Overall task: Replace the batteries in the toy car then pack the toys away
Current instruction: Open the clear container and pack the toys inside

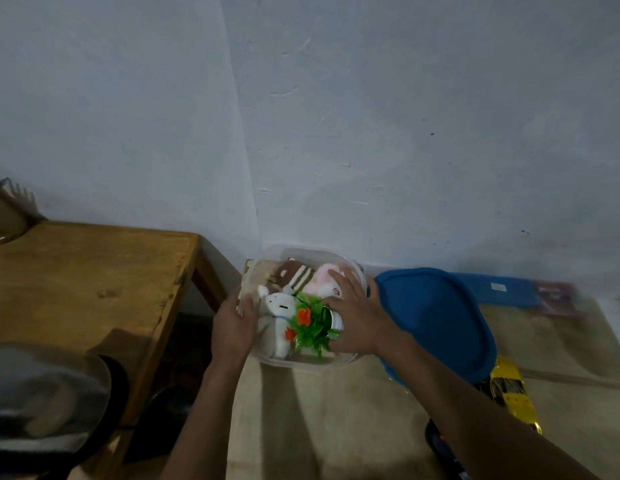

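Observation:
A clear plastic container (pixel 350 263) stands on the floor by the wall. It holds a white plush (pixel 279 308), a brown striped plush (pixel 294 275), a pink plush (pixel 324 284) and a fake green plant with orange flowers (pixel 308 323) in a white pot (pixel 336 323). My left hand (pixel 234 323) rests flat against the container's left wall. With its fingers spread, my right hand (pixel 353 313) presses down on the pink plush and the pot. The blue lid (pixel 436 317) lies just right of the container. A yellow toy car (pixel 513 393) shows beyond the lid, partly hidden by my right arm.
A wooden table (pixel 94 278) stands to the left, with a dark round object (pixel 49 393) at its near edge. A blue flat thing (pixel 502 289) lies along the wall at the right. A small black and orange item (pixel 440 441) sits under my right forearm.

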The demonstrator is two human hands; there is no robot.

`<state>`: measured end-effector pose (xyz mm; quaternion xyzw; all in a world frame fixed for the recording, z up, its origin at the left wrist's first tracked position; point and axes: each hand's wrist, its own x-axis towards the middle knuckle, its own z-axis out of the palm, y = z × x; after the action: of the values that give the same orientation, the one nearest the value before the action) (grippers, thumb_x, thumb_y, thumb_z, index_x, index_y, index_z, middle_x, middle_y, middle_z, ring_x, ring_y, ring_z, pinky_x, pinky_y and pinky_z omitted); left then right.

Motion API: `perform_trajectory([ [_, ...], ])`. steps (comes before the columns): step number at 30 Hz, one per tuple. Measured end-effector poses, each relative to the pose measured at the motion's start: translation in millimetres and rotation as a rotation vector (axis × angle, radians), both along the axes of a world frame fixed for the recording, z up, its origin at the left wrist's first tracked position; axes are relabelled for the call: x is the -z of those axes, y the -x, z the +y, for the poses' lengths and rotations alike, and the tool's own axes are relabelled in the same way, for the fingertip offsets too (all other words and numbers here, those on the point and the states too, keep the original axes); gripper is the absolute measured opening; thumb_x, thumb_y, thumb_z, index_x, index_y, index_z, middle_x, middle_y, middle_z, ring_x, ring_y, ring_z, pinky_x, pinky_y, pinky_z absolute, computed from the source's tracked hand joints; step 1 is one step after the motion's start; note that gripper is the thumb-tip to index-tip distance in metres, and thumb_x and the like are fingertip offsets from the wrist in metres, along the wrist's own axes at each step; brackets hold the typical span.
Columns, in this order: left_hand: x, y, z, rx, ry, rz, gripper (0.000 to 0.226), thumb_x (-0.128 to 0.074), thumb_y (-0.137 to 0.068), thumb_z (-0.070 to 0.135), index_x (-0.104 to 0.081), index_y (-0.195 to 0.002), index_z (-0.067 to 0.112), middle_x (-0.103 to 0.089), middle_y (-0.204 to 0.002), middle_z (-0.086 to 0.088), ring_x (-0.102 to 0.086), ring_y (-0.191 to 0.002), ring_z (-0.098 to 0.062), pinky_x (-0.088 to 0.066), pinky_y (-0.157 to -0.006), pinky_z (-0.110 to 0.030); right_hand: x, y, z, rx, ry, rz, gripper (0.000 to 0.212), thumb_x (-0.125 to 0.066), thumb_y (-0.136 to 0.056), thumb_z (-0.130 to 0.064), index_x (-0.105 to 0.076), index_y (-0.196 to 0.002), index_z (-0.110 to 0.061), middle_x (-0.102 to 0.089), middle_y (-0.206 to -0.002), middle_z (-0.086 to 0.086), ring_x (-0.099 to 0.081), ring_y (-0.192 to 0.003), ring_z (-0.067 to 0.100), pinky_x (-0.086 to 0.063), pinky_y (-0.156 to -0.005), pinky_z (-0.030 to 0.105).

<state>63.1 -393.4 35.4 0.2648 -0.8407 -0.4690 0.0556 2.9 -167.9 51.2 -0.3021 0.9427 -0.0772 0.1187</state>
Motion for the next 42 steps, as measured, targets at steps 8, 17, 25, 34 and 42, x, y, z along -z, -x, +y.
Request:
perform_trajectory([
  [8,17.3,-5.7,6.3,-0.071,-0.081,0.025,0.042,-0.036,-0.107,0.032,-0.049,-0.146,0.024,-0.065,-0.13,-0.009,-0.061,-0.119,-0.026,-0.052,-0.101,-0.043,-1.0,-37.5,-0.7,0.123,0.038,0.051,0.062,-0.057,-0.075,-0.053,-0.05,-0.133,-0.033,-0.046,-0.135,-0.006,-0.036,-0.133,0.018,0.003,-0.113,0.057],
  [17,17.4,-5.1,5.5,-0.071,-0.16,0.034,0.042,-0.034,-0.107,0.034,-0.053,-0.141,0.019,-0.062,-0.131,-0.011,-0.059,-0.121,-0.028,-0.05,-0.102,-0.049,-9.7,-82.8,47.0,0.641,0.512,0.001,0.032,-0.058,-0.088,-0.037,-0.062,-0.119,-0.028,-0.059,-0.111,-0.009,-0.057,-0.102,0.011,-0.048,-0.09,0.038],
  [25,16.1,1.0,11.5,-0.144,-0.227,-0.002,0.046,-0.034,-0.108,0.028,-0.037,-0.153,0.017,-0.041,-0.156,-0.009,-0.037,-0.144,-0.031,-0.032,-0.118,-0.047,-1.4,-143.3,119.7,0.822,0.194,-0.317,0.057,-0.07,-0.076,-0.043,-0.053,-0.128,-0.025,-0.053,-0.128,-0.004,-0.052,-0.116,0.015,-0.044,-0.089,0.031],
  [34,12.5,-2.4,19.6,-0.155,-0.252,0.004,0.047,-0.032,-0.109,0.028,-0.032,-0.155,0.02,-0.038,-0.158,-0.01,-0.035,-0.145,-0.032,-0.032,-0.118,-0.046,33.9,-182.1,136.3,0.856,0.11,-0.336,0.054,-0.07,-0.079,-0.02,-0.052,-0.13,-0.028,-0.048,-0.13,0.003,-0.051,-0.117,0.021,-0.047,-0.094,0.032],
  [42,14.5,-2.7,13.4,-0.115,-0.218,-0.012,0.047,-0.03,-0.109,0.03,-0.033,-0.155,0.019,-0.039,-0.157,-0.01,-0.035,-0.145,-0.033,-0.032,-0.118,-0.048,41.0,-207.6,148.5,0.841,0.484,-0.361,0.06,-0.083,-0.068,-0.016,-0.051,-0.117,-0.029,-0.043,-0.121,-0.001,-0.05,-0.11,0.013,-0.046,-0.089,0.014],
])
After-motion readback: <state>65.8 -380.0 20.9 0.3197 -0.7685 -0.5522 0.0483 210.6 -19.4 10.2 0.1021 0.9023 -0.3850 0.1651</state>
